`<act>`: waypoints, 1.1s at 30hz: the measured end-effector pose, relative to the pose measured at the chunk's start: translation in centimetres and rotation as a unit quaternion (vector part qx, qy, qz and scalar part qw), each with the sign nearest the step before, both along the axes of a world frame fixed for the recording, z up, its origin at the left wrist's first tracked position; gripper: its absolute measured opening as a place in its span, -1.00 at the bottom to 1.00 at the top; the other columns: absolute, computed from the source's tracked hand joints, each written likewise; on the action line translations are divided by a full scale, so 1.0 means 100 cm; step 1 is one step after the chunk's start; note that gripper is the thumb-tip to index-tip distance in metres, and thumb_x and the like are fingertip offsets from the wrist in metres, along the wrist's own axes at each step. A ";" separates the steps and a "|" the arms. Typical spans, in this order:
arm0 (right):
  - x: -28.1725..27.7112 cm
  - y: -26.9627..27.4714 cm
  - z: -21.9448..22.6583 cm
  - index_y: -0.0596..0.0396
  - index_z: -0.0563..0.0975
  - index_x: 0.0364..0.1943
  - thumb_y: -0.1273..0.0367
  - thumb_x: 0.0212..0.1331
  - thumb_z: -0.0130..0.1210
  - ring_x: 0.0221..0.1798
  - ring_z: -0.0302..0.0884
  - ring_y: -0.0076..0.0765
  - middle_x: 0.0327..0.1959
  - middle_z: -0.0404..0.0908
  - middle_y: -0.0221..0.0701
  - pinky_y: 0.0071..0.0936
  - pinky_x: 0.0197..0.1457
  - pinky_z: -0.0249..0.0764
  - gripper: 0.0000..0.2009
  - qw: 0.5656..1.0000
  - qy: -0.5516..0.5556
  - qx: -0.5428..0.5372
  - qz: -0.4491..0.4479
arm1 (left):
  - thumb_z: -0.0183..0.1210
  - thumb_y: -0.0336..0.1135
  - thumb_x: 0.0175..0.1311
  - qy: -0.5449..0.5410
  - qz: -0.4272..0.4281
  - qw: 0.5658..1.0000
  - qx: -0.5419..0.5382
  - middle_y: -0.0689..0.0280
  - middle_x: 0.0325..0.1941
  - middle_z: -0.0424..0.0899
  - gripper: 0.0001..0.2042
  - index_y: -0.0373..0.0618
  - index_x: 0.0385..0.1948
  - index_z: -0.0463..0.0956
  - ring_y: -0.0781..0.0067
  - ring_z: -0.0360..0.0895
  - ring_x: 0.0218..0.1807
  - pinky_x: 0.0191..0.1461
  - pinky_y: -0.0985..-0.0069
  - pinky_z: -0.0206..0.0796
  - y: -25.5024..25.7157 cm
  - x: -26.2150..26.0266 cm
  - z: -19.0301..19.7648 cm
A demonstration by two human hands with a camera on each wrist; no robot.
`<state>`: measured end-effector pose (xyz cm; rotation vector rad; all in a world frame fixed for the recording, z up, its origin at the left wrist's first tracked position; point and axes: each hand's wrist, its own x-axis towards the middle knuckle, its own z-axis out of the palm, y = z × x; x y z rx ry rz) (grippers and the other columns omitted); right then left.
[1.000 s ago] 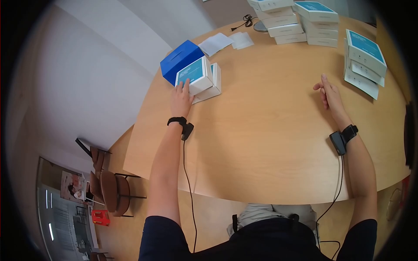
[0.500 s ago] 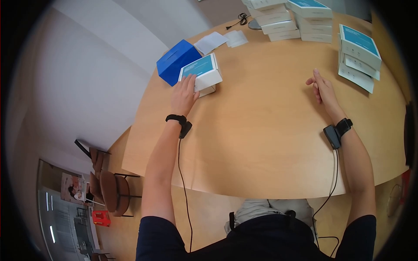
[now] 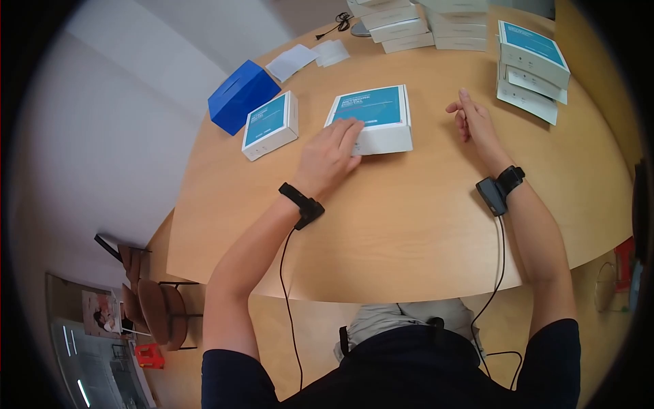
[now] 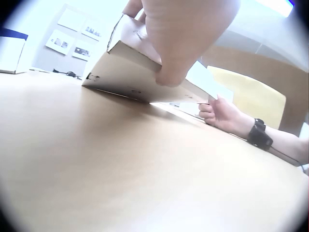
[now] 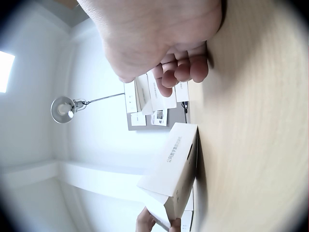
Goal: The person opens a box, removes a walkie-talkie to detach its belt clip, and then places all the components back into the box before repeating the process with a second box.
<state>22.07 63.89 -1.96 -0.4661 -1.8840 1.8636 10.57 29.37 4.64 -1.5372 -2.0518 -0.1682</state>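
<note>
Well, the left hand (image 3: 328, 158) grips the near left corner of a tilted box (image 3: 370, 117), with its fingers up by the blue-green top. This white box is in the middle of the bench (image 3: 368, 232). One bottom edge seems to touch the wood, while the side by the hand is tipped up. Off to the right, the right hand (image 3: 477, 126) is free, well apart from that box, its fingers loosely bent and its thumb sticking out.

On the bench, going left to right, there is a blue box (image 3: 238, 95), then a flat-lying box (image 3: 271, 126) just beside it. Papers (image 3: 291, 63) and a black cord (image 3: 338, 24) lie at the back, then tall piles (image 3: 402, 35) of white boxes, then a short pile (image 3: 535, 65) near the right side.

The room has a pale wall (image 3: 102, 129) and a brown chair (image 3: 162, 313) on the left, and a yellow-brown wall (image 3: 596, 82) on the right.
</note>
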 end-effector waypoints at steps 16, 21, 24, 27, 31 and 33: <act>-0.006 0.005 -0.007 0.18 0.67 -0.12 -0.19 0.53 0.11 -0.55 0.39 -0.67 -0.52 0.47 -0.58 -0.58 -0.49 0.37 -0.39 0.999 0.013 -0.022 0.040 | 0.29 -0.44 0.38 -0.036 -0.067 0.992 0.097 0.29 -0.28 0.80 -0.78 0.01 0.01 0.74 0.27 0.69 -0.41 -0.37 0.36 0.48 0.015 0.034 0.034; -0.010 0.006 -0.011 0.16 0.69 -0.01 -0.06 0.48 0.27 -0.29 0.57 -0.66 -0.27 0.67 -0.52 -0.62 -0.26 0.53 -0.51 0.996 0.016 0.033 0.080 | 0.34 -0.43 0.36 -0.023 -0.086 0.982 0.165 0.31 -0.33 0.82 -0.81 0.01 -0.04 0.79 0.37 0.62 -0.53 -0.44 0.43 0.41 0.020 0.031 0.070; -0.008 0.003 -0.011 0.16 0.69 0.12 -0.01 0.46 0.32 -0.02 0.69 -0.56 -0.06 0.76 -0.41 -0.55 0.05 0.60 -0.51 0.992 0.043 0.060 0.097 | 0.35 -0.42 0.35 -0.008 -0.071 0.982 0.174 0.33 -0.30 0.83 -0.81 0.00 -0.05 0.80 0.45 0.62 -0.51 -0.44 0.48 0.39 0.024 0.029 0.089; -0.005 -0.004 -0.012 0.19 0.66 0.21 0.03 0.46 0.33 0.18 0.70 -0.44 0.09 0.78 -0.32 -0.45 0.31 0.55 -0.49 0.987 0.064 0.098 0.107 | 0.38 -0.41 0.34 0.050 -0.054 0.981 0.179 0.37 -0.28 0.85 -0.78 0.00 0.00 0.77 0.46 0.63 -0.47 -0.38 0.49 0.40 0.033 0.010 0.104; -0.006 -0.001 -0.009 0.24 0.65 0.23 0.04 0.48 0.30 0.23 0.68 -0.41 0.11 0.77 -0.30 -0.42 0.39 0.52 -0.47 0.987 0.051 0.080 0.132 | 0.38 -0.38 0.36 0.034 -0.034 0.970 0.239 0.34 -0.07 0.84 -0.69 -0.02 0.13 0.68 0.34 0.72 -0.22 -0.21 0.44 0.49 0.047 -0.033 0.119; -0.006 0.002 -0.010 0.25 0.65 0.22 0.03 0.50 0.28 0.20 0.69 -0.43 0.09 0.77 -0.30 -0.43 0.38 0.53 -0.47 0.987 0.047 0.062 0.140 | 0.37 -0.37 0.38 0.032 -0.013 0.965 0.259 0.29 0.10 0.81 -0.64 -0.04 0.19 0.62 0.24 0.74 -0.03 -0.04 0.38 0.55 0.049 -0.068 0.117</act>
